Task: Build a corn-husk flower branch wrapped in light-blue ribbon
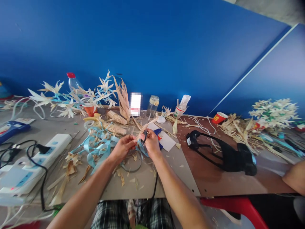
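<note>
My left hand (124, 146) and my right hand (151, 142) meet over the middle of the grey table (166, 181), both with fingers pinched. Between them they hold a pale strip of dried corn husk (147, 125) that rises to the right, together with a light blue ribbon (142, 148) that hangs below my right hand. A tangle of the same blue ribbon (98, 147) lies just left of my left hand. Husk scraps (71, 165) litter the table around it.
White power strips (35, 162) with black cables lie at the left. Husk flowers (71, 101), corn cobs (114, 122), a glass jar (152, 105), paper cups (179, 111) and a blue glue gun (158, 135) stand behind. A black strapped device (228, 156) lies right; another person's arm (295, 178) shows far right.
</note>
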The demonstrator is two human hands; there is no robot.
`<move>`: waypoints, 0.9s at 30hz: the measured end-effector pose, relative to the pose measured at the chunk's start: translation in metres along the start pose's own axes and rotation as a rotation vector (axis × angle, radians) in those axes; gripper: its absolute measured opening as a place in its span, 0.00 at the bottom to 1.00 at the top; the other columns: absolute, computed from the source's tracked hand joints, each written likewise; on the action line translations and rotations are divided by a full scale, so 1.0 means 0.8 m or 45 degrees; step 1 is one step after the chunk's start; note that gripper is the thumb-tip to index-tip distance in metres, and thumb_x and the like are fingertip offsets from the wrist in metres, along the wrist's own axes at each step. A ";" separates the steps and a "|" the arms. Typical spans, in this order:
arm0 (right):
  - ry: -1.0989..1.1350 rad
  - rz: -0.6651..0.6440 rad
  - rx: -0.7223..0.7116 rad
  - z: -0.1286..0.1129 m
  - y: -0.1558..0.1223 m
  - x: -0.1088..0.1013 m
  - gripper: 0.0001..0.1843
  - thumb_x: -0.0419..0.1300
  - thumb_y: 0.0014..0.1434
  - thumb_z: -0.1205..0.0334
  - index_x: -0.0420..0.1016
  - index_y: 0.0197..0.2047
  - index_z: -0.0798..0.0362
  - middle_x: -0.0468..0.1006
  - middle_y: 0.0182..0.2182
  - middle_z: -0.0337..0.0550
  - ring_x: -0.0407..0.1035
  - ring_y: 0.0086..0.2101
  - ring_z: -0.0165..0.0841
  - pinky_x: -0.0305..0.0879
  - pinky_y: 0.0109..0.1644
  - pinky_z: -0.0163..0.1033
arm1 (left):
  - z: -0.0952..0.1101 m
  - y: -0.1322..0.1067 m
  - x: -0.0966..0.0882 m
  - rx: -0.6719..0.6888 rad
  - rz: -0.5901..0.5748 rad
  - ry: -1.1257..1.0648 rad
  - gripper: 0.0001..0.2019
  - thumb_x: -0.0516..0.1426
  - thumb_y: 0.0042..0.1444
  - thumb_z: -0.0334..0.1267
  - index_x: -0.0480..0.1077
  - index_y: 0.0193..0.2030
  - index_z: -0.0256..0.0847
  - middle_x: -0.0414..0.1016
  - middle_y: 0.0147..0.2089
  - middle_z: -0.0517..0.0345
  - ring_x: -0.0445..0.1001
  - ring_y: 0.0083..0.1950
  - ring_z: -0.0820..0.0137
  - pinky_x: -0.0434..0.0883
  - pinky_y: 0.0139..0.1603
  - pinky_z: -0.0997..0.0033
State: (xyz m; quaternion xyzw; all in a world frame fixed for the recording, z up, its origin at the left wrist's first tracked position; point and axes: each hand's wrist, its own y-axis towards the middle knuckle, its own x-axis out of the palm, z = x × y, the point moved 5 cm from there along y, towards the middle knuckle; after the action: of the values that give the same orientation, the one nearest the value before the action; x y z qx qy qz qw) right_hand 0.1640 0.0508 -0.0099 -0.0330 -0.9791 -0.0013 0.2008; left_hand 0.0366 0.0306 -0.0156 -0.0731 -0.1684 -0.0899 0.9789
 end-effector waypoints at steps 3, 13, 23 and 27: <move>0.076 0.001 0.055 0.003 0.002 -0.004 0.21 0.66 0.39 0.64 0.67 0.39 0.52 0.72 0.22 0.30 0.61 0.19 0.24 0.56 0.22 0.30 | -0.004 -0.001 0.001 -0.053 -0.063 0.005 0.14 0.66 0.43 0.42 0.68 0.28 0.35 0.68 0.23 0.63 0.63 0.22 0.80 0.60 0.25 0.79; 0.159 -0.035 -0.033 -0.004 0.004 -0.005 0.19 0.66 0.40 0.64 0.66 0.37 0.52 0.70 0.22 0.29 0.58 0.18 0.22 0.52 0.20 0.29 | -0.004 -0.003 0.003 -0.054 -0.171 -0.131 0.11 0.64 0.46 0.39 0.69 0.32 0.36 0.72 0.26 0.60 0.67 0.24 0.78 0.62 0.27 0.79; 0.078 -0.016 -0.158 -0.014 0.007 -0.012 0.16 0.66 0.42 0.61 0.67 0.35 0.52 0.68 0.22 0.30 0.54 0.18 0.21 0.48 0.20 0.29 | -0.001 -0.003 -0.002 -0.049 -0.135 -0.275 0.12 0.62 0.49 0.43 0.71 0.35 0.36 0.73 0.31 0.57 0.69 0.27 0.76 0.67 0.31 0.75; -0.066 0.011 -0.165 -0.018 0.003 -0.009 0.19 0.65 0.41 0.60 0.68 0.38 0.52 0.71 0.25 0.33 0.61 0.23 0.25 0.56 0.25 0.30 | 0.000 -0.005 0.000 -0.044 -0.113 -0.269 0.15 0.62 0.48 0.47 0.71 0.34 0.36 0.73 0.31 0.57 0.69 0.27 0.77 0.67 0.32 0.75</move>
State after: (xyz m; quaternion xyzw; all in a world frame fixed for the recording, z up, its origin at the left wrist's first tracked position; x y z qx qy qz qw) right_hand 0.1764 0.0526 0.0008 -0.0500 -0.9817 -0.0630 0.1727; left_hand 0.0354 0.0266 -0.0152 -0.0916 -0.2721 -0.1278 0.9493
